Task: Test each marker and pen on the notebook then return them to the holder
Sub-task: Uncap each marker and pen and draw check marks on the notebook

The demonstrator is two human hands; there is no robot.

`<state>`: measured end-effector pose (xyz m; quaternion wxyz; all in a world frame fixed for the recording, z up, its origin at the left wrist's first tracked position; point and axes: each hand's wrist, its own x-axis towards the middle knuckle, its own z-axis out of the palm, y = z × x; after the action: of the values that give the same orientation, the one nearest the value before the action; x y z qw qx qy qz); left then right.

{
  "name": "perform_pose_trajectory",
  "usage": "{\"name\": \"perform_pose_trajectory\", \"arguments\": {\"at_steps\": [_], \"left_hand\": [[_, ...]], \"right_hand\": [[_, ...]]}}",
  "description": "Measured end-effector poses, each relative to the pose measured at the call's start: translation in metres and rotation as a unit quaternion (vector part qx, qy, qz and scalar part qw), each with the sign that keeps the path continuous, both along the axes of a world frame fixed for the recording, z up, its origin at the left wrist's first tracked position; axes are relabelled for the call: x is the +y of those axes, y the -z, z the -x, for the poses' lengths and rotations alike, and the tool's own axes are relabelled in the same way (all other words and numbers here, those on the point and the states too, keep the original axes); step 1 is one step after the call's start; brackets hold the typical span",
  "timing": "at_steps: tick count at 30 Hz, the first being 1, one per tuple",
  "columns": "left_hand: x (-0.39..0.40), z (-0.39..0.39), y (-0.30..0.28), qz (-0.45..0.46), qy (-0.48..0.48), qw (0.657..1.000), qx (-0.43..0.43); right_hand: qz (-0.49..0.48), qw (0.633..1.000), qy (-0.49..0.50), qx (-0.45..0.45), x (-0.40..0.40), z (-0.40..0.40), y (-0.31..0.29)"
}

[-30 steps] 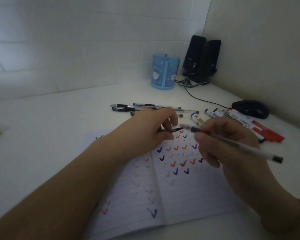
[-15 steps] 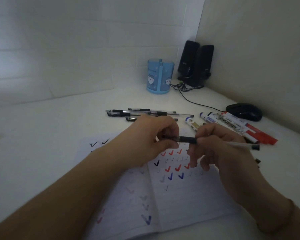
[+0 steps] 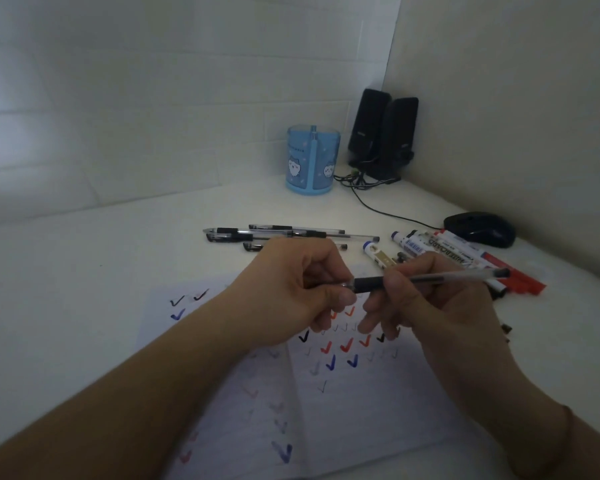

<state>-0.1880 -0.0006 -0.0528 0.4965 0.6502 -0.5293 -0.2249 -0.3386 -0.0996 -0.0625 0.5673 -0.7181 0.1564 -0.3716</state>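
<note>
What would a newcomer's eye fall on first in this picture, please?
Both hands meet over the notebook: the right hand holds a pen, the left hand pinching its tip end. Behind lie loose pens and markers; the blue holder stands at the back.

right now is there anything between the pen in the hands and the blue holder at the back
Yes: a cluster of loose pens lies flat on the desk between the held pen and the blue holder. Lifted over them, nothing visible blocks the way; the holder's top looks open.

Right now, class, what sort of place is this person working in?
Probably a home or office computer desk in a wall corner: black speakers, a wired mouse, and a blue pen holder.
</note>
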Motion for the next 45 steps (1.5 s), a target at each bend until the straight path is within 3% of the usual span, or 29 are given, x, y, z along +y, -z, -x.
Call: {"name": "perform_pose_trajectory", "arguments": {"at_steps": [5, 7, 10, 14, 17, 19, 27, 32, 37, 40, 43, 45], "left_hand": [[-0.003, 0.003, 0.001, 0.028, 0.013, 1.000, -0.004], [-0.001, 0.001, -0.003, 0.037, 0.010, 0.998, -0.044], [0.002, -0.015, -0.003, 0.002, -0.079, 0.982, -0.170], [0.000, -0.048, 0.014, -0.046, -0.236, 0.917, -0.318], [-0.003, -0.061, 0.026, -0.087, -0.268, 0.905, -0.319], [-0.005, -0.064, 0.030, -0.104, -0.269, 0.903, -0.318], [-0.009, -0.069, 0.034, -0.124, -0.274, 0.904, -0.303], [-0.009, -0.070, 0.036, -0.154, -0.305, 0.888, -0.308], [-0.006, -0.069, 0.030, -0.179, -0.317, 0.877, -0.312], [-0.006, -0.065, 0.025, -0.090, -0.303, 0.906, -0.284], [-0.002, -0.040, 0.005, 0.025, -0.221, 0.957, -0.188], [0.001, -0.019, -0.004, 0.035, -0.121, 0.975, -0.181]], "right_hand": [[0.046, 0.998, -0.026, 0.026, -0.002, -0.007, 0.003], [0.098, 0.995, -0.020, 0.021, -0.003, -0.010, 0.001], [0.140, 0.987, 0.070, 0.028, -0.014, -0.002, -0.007], [0.186, 0.952, 0.234, 0.069, -0.047, 0.019, -0.015], [0.256, 0.877, 0.344, 0.218, -0.068, 0.025, -0.006], [0.256, 0.851, 0.355, 0.291, -0.076, 0.025, 0.002], [0.250, 0.833, 0.333, 0.365, -0.076, 0.025, 0.007], [0.254, 0.817, 0.331, 0.399, -0.075, 0.023, 0.006], [0.298, 0.826, 0.334, 0.343, -0.066, 0.019, 0.004], [0.307, 0.877, 0.300, 0.216, -0.052, 0.015, 0.000], [0.190, 0.953, 0.166, 0.165, -0.030, 0.009, -0.006], [0.077, 0.988, 0.041, 0.131, -0.020, 0.006, -0.008]]}}
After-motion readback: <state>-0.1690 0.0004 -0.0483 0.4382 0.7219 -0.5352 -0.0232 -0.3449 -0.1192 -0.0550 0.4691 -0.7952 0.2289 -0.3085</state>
